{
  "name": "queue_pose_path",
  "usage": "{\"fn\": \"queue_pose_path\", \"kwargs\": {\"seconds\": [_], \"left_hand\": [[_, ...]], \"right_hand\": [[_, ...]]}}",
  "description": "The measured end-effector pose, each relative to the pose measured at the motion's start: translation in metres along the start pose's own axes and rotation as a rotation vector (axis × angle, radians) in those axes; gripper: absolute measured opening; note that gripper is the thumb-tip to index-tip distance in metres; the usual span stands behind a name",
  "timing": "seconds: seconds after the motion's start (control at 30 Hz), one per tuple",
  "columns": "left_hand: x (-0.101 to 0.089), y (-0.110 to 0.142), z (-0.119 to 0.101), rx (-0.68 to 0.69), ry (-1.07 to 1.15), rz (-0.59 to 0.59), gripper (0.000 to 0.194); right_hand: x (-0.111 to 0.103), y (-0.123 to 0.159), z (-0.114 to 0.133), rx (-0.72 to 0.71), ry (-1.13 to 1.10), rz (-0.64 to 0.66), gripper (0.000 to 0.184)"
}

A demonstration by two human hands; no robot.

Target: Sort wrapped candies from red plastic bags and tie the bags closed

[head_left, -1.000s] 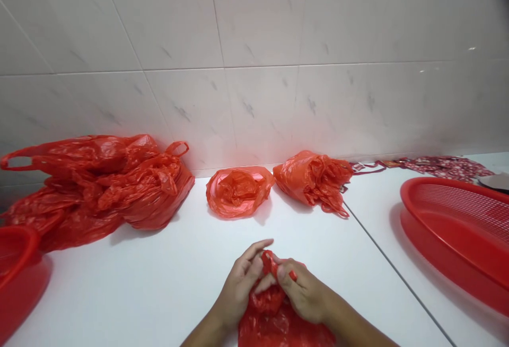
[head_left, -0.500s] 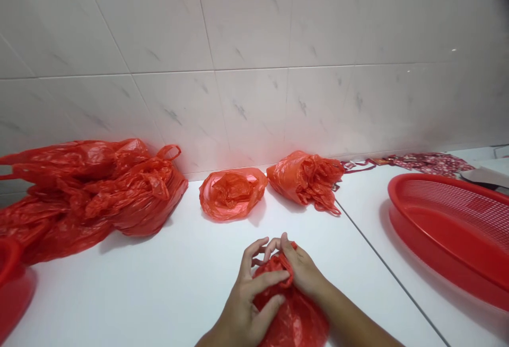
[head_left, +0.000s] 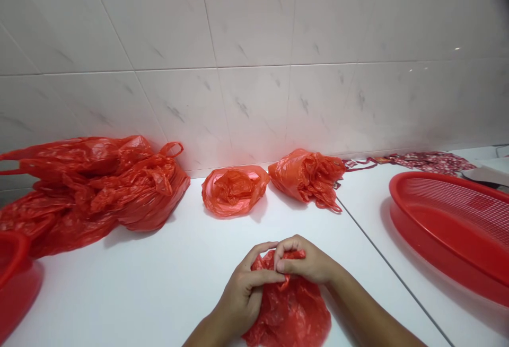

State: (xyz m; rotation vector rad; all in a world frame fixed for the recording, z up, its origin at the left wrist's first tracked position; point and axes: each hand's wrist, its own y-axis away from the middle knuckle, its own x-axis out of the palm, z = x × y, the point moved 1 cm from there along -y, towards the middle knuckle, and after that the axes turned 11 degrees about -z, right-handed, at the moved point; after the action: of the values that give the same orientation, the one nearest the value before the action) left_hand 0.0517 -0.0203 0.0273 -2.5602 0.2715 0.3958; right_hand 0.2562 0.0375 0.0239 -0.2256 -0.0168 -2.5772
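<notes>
A crumpled red plastic bag (head_left: 292,315) lies low in front of me on the white table, its gathered top between both hands. My left hand (head_left: 248,288) curls round the left side of that top, with thumb and fingers closed on the film. From the right, my right hand (head_left: 304,259) pinches the bag's twisted end, and a short red tip sticks out past its fingers. The fingertips of the two hands meet near the top of the bag. What the bag holds, if anything, cannot be seen.
Along the tiled wall sit a heap of red bags (head_left: 131,193), a rolled-open red bag (head_left: 235,190) and a bunched red bag (head_left: 306,177). A red basket (head_left: 449,251) stands right, a red basin (head_left: 19,278) left. Patterned cloth (head_left: 433,162) lies at the back.
My right hand has turned from an upright thumb to a pinch on the bag's top. The left fingers have closed in, and the bag's lower part shows more spread out.
</notes>
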Motion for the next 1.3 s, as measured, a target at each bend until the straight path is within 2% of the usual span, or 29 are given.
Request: {"fn": "queue_pose_path", "kwargs": {"seconds": [0.1,0.2,0.3,0.4,0.5,0.6,0.67,0.77,0.87,0.97,1.13,1.2,1.3], "left_hand": [[-0.001,0.001,0.001,-0.116,0.044,-0.051,0.046],[-0.003,0.002,0.002,-0.316,0.123,-0.167,0.037],[-0.006,-0.001,-0.002,-0.489,0.254,-0.259,0.032],[-0.006,-0.005,-0.007,-0.595,0.467,-0.246,0.034],[-0.005,-0.009,-0.008,-0.704,0.697,-0.286,0.033],[-0.004,-0.011,-0.006,-0.821,0.761,-0.327,0.04],[-0.003,-0.012,-0.006,-0.876,0.766,-0.258,0.044],[-0.001,-0.015,-0.011,-0.871,0.755,-0.135,0.052],[0.0,-0.016,-0.014,-0.795,0.721,-0.117,0.04],[-0.001,-0.017,-0.01,-0.795,0.682,-0.175,0.03],[-0.012,-0.02,-0.004,-0.752,0.61,-0.311,0.038],[-0.018,-0.022,-0.004,-0.695,0.581,-0.35,0.042],[-0.03,-0.025,-0.003,-0.623,0.565,-0.428,0.045]], "right_hand": [[-0.004,0.002,0.006,-0.062,0.039,-0.035,0.035],[-0.006,0.002,0.009,-0.151,0.173,-0.119,0.03],[-0.004,0.002,0.008,-0.348,0.37,-0.221,0.018],[0.001,0.002,0.002,-0.56,0.495,-0.286,0.019],[0.006,0.004,-0.004,-0.69,0.557,-0.359,0.022],[0.011,0.008,-0.005,-0.774,0.595,-0.42,0.023],[0.014,0.01,-0.004,-0.81,0.604,-0.439,0.024],[0.017,0.01,-0.005,-0.834,0.609,-0.419,0.022],[0.019,0.008,-0.007,-0.854,0.586,-0.375,0.023],[0.017,0.005,-0.007,-0.865,0.594,-0.353,0.028],[0.01,0.004,0.003,-0.814,0.683,-0.353,0.033],[0.006,0.004,0.007,-0.792,0.719,-0.394,0.033],[-0.001,0.004,0.01,-0.778,0.787,-0.507,0.047]]}}
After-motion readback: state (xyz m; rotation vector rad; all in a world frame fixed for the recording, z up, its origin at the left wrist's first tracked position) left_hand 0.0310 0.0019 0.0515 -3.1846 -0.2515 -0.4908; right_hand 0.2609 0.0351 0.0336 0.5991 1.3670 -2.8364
